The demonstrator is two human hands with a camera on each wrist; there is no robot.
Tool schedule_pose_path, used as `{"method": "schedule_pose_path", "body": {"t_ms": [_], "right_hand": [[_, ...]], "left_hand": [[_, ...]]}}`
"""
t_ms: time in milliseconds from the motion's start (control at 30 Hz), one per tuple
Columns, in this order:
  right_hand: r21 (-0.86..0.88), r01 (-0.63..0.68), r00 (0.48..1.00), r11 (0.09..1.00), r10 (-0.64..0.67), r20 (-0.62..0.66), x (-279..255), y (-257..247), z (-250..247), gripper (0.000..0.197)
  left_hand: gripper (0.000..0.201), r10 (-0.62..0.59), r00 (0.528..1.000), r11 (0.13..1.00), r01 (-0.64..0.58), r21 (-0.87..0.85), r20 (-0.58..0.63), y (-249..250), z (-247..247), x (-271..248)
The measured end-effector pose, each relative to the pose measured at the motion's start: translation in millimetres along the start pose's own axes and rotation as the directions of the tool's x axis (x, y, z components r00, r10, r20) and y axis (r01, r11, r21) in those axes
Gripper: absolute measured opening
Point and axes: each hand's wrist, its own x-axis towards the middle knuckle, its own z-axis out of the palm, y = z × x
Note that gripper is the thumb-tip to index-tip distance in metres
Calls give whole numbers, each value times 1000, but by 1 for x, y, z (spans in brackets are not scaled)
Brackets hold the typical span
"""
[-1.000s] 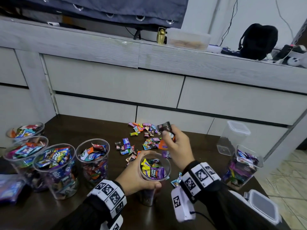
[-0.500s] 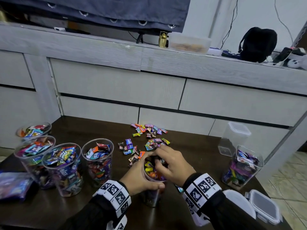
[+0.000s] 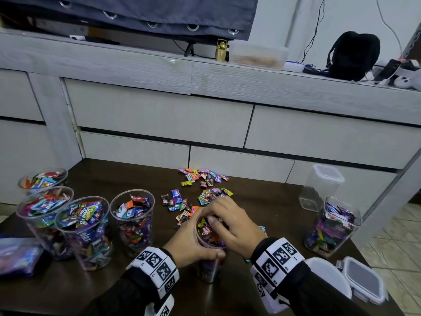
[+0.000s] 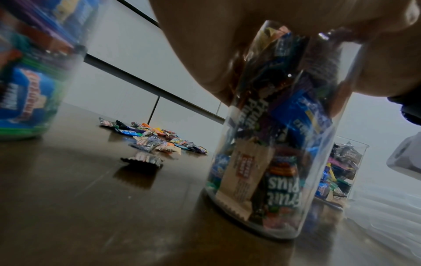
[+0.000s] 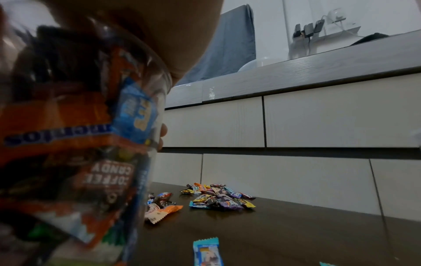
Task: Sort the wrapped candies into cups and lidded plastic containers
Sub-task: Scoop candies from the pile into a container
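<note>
A clear cup packed with wrapped candies stands at the front middle of the dark table. My left hand grips its side, thumb toward me; the left wrist view shows the cup upright on the table. My right hand lies over the cup's mouth with its fingers bent down onto the candies inside. Whether they hold a candy is hidden. In the right wrist view the cup is close and blurred. Loose candies are scattered just beyond the cup.
Several candy-filled cups stand in a row at the left, beside a purple bag. On the right are a square container of candies, a lidded clear container and loose lids. Grey drawers back the table.
My right hand came back from the loose pile with candies and dropped onto the cup's mouth, where it stays. The left hand has kept hold of the cup.
</note>
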Motion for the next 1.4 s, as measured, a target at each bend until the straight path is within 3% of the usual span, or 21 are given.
{"method": "schedule_pose_path", "body": {"t_ms": [133, 367, 500, 600, 700, 933, 1167, 1267, 1333, 1400], "right_hand": [[-81, 60, 995, 995, -53, 84, -6, 1, 0, 22], [41, -37, 998, 998, 39, -53, -6, -2, -20, 32], [-34, -36, 994, 999, 39, 98, 5, -10, -25, 23], [-103, -84, 963, 991, 107, 247, 9, -11, -22, 20], [-133, -114, 937, 985, 151, 316, 10, -10, -24, 20], [-9, -255, 949, 967, 253, 189, 5, -5, -48, 14], [-276, -164, 886, 947, 264, 381, 10, -7, -35, 14], [-248, -228, 921, 942, 291, 259, 7, -8, -29, 15], [-169, -318, 930, 933, 341, 137, 1, -11, -23, 32], [-128, -420, 886, 898, 437, 156, -4, -15, -16, 67]], "left_hand": [[84, 9, 1000, 1000, -9, 3, 15, -1, 0, 0], [89, -13, 1000, 1000, 14, -27, 4, -6, 0, 0], [87, -6, 1000, 1000, 6, -20, 7, -8, 0, 1], [88, -1, 1000, 999, 0, -36, -22, -8, 2, 1], [86, 16, 999, 1000, -17, -15, -34, -8, 2, 1], [85, 13, 1000, 999, -13, -40, -9, -7, 1, 1], [87, -37, 999, 999, 37, -33, 22, -2, -1, -2], [96, -58, 998, 992, 61, -108, 28, -3, -1, -3], [102, -64, 997, 991, 69, -112, 44, -4, -2, -3], [105, -74, 996, 995, 77, -64, 48, -4, -4, -2]]}}
